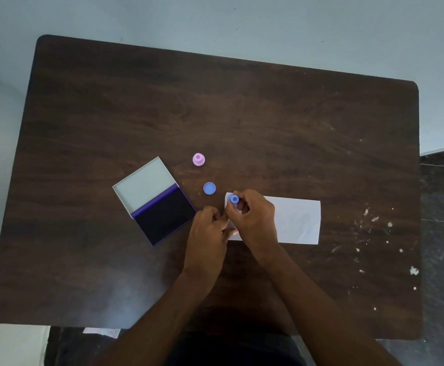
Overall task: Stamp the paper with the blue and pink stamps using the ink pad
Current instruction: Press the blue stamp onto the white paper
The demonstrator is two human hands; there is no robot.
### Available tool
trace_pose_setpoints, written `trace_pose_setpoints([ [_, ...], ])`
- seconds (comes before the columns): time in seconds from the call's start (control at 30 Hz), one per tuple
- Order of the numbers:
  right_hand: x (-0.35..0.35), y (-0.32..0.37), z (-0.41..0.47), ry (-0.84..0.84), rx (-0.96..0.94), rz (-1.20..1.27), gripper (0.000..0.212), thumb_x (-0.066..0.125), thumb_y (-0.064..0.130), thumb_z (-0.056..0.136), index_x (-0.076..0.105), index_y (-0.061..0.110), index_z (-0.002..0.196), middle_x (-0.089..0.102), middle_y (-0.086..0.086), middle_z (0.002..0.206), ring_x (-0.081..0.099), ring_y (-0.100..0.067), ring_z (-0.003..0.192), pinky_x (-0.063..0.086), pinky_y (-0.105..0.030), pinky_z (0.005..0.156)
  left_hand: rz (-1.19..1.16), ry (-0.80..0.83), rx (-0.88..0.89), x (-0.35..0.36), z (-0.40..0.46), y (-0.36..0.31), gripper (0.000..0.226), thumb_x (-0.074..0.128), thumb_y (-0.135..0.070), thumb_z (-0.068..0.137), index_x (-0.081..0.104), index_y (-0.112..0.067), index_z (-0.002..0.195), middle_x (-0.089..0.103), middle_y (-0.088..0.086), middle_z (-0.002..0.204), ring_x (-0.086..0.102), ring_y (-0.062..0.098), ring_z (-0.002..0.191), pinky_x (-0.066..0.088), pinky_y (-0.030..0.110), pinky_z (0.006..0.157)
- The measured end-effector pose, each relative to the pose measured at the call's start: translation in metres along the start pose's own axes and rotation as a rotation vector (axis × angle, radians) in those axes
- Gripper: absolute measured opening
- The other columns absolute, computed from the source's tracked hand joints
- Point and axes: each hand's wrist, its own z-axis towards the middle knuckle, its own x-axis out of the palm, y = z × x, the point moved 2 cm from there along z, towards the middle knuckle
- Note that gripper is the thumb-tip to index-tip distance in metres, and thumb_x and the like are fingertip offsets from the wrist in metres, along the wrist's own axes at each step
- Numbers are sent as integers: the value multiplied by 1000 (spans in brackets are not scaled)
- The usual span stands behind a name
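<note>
Dark brown wooden surface (242, 114) carries a white rectangular paper sheet (297, 220), with the right hand (252, 215) in a tight grip on a small blue plastic stamp (234, 199) at the sheet's left end. Left hand (210, 231) rests fingers curled at the paper's left edge; can't tell if it pinches anything. Open purple ink pad (160, 210) lies left of the hands, a round blue cap (209, 188) and a pink plastic stamp (198, 159) beyond them.
</note>
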Motion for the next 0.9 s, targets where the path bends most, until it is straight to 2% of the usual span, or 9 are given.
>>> trace_pose_setpoints([
  [0.23,-2,-3,3,21,-28,15,19,79,20,75,66,9,82,70,-5,80,50,-6,62,34,-3,63,71,7,42,0,2,-2,29,78,-18,77,71,-3,102,68,12,102,61,23,93,43,23,80],
  [0.33,-10,-5,5,61,46,106,17,77,25,77,66,15,85,70,2,83,58,-9,65,41,-8,62,79,42,-1,-2,3,-3,38,73,-30,81,68,-10,113,64,5,108,54,14,97,39,16,81],
  [0.4,-17,-9,1,16,117,195,17,77,27,77,64,20,87,68,8,86,61,-5,71,45,-6,62,91,77,-31,-2,4,-3,44,69,-36,84,63,-15,122,60,1,111,50,9,98,37,12,81],
  [0.53,-32,-11,-10,-107,215,287,20,77,27,77,66,22,92,67,12,89,64,-5,76,48,-5,64,81,94,-81,-4,6,-3,49,65,-39,86,59,-15,127,58,0,116,49,8,100,40,13,85],
  [0.63,-38,-5,-12,-117,248,430,18,78,26,77,69,19,91,71,10,90,65,-9,75,51,-10,62,98,93,-91,-5,7,-5,52,65,-39,86,56,-15,131,60,3,118,55,15,104,45,19,88],
  [0.77,-41,4,-15,-60,318,711,13,77,21,77,74,21,89,76,5,84,67,-16,64,52,-17,56,68,2,-163,-13,9,-4,44,67,-36,86,63,-14,123,67,5,114,62,18,98,40,18,82],
  [0.83,-43,6,-17,-35,341,823,13,74,16,80,74,20,92,76,3,84,68,-18,64,53,-18,57,67,-52,-171,-21,12,-3,39,67,-33,86,65,-13,119,68,5,114,63,16,99,44,20,87],
  [0.9,-43,6,-20,-16,374,912,13,71,13,83,75,19,93,77,-1,85,69,-21,67,54,-20,60,46,-119,-160,-30,17,-4,38,69,-30,86,66,-12,118,68,6,116,63,18,103,42,22,90],
])
